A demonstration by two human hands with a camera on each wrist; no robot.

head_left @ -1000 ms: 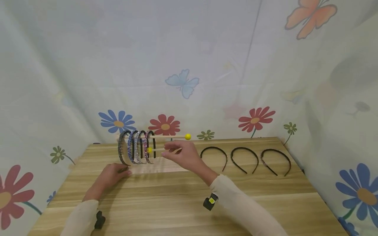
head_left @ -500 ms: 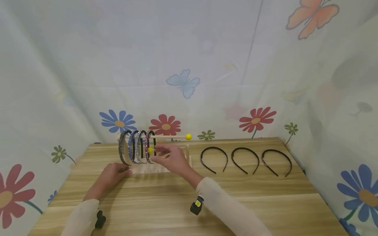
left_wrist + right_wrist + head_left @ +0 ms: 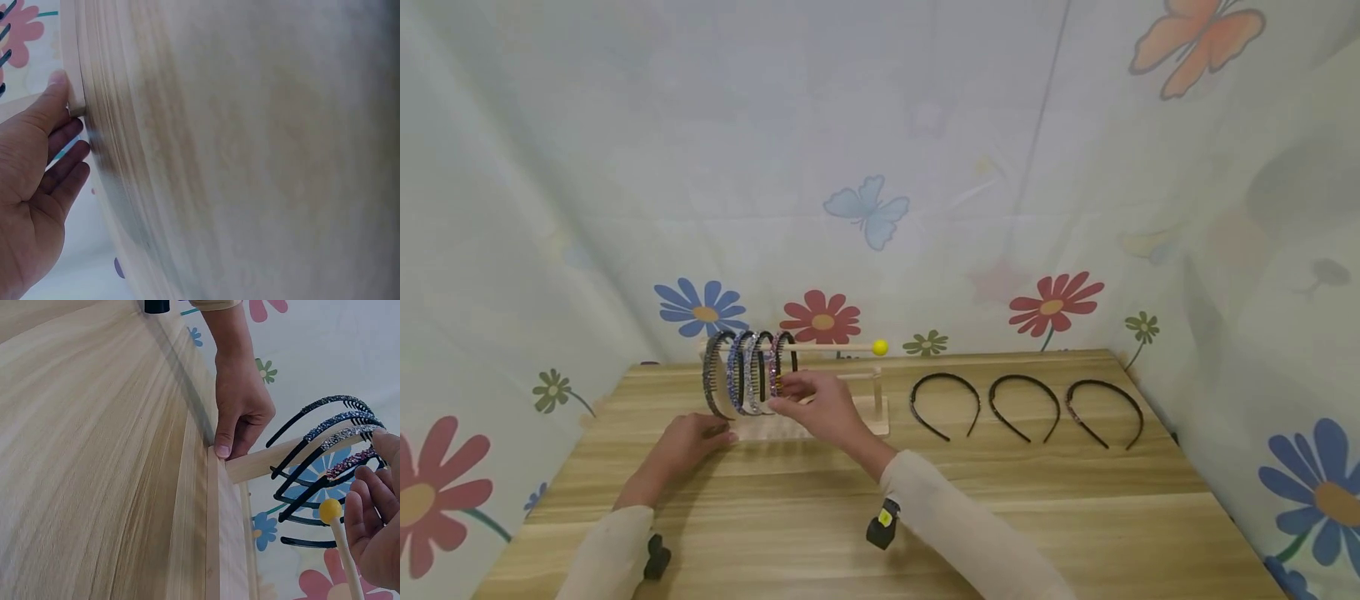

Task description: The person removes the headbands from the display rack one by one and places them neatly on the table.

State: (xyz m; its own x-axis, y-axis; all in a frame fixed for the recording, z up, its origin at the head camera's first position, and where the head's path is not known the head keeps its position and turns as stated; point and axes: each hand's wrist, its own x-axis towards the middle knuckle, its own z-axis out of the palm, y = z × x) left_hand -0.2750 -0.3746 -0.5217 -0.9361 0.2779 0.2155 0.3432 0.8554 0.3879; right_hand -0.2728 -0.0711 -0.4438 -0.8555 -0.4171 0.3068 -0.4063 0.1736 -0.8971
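My left hand (image 3: 688, 442) grips the left end of a wooden headband stand's base (image 3: 72, 59), thumb on top in the left wrist view. Four-sided no more than a flat strip, the base lies on the table. Several toothed, glittery headbands hang on the stand's upper rod (image 3: 831, 347): a dark grey one (image 3: 709, 375), a blue one (image 3: 732, 375), a silver one (image 3: 749, 379) and a pink one (image 3: 773, 358). My right hand (image 3: 823, 408) pinches the pink headband, the rightmost; its fingers partly hide it. In the right wrist view a yellow ball (image 3: 330, 511) tips a rod beside that hand.
Three dark headbands lie in a row to the right of the stand: a near one (image 3: 945, 377), a middle one (image 3: 1025, 377) and a far one (image 3: 1103, 383). The wooden table (image 3: 820, 517) meets a flowered cloth backdrop (image 3: 880, 275) behind the stand.
My right hand has moved left from beside the lower rod to the pink headband, uncovering the stand's right post. The left hand stays on the base.
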